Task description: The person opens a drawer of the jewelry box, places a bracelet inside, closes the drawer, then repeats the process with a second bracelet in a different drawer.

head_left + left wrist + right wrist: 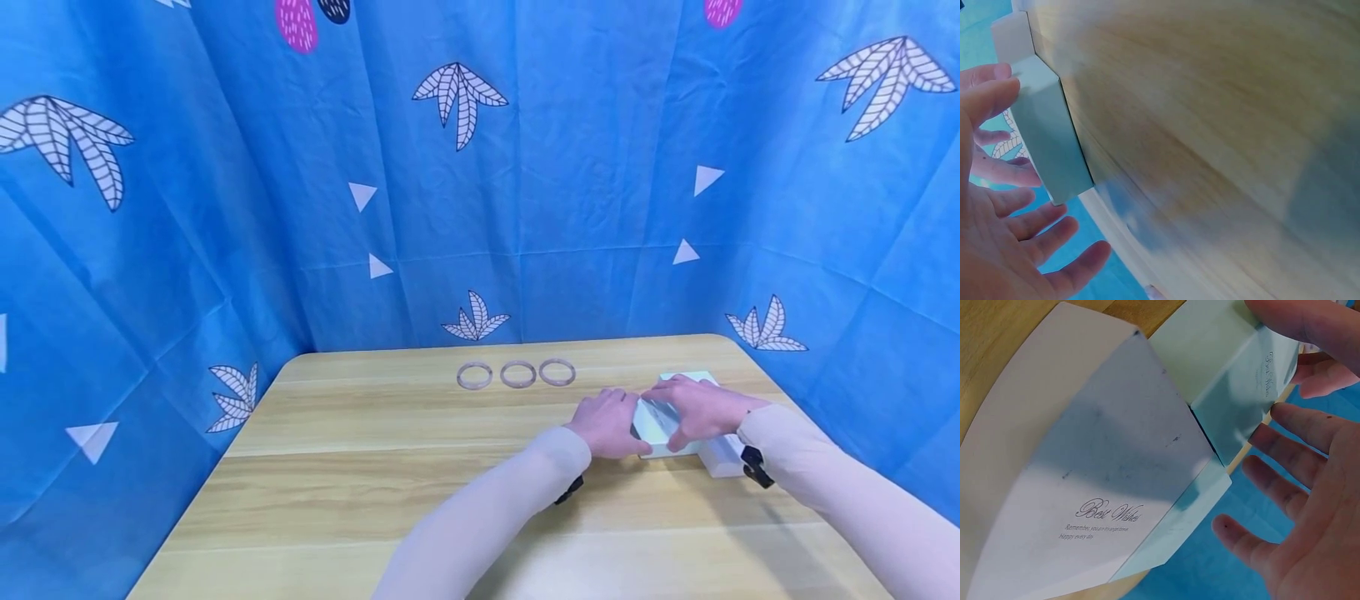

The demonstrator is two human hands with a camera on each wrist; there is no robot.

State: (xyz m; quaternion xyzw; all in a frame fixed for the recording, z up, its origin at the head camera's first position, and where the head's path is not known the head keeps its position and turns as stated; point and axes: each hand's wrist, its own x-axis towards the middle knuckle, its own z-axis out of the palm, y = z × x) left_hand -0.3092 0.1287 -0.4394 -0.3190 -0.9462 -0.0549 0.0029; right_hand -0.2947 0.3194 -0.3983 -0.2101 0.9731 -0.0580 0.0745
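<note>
A mint-green box (654,425) lies at the right of the table, between both hands. The right hand (697,408) holds it, thumb on one side and fingertips along the opposite edge; lettering shows on its face (1235,394) in the right wrist view. At the box's left end is the left hand (606,423), its fingers spread in the left wrist view and its thumb near the upper corner. A pale fan-shaped box (1104,444) printed "Best Wishes" sits against the mint one. Beyond the right hand shows another mint-green surface (697,376), partly hidden by it.
Three thin rings (475,376) lie in a row near the back edge of the wooden table (337,450). A blue patterned curtain (562,167) hangs behind the table and along its sides.
</note>
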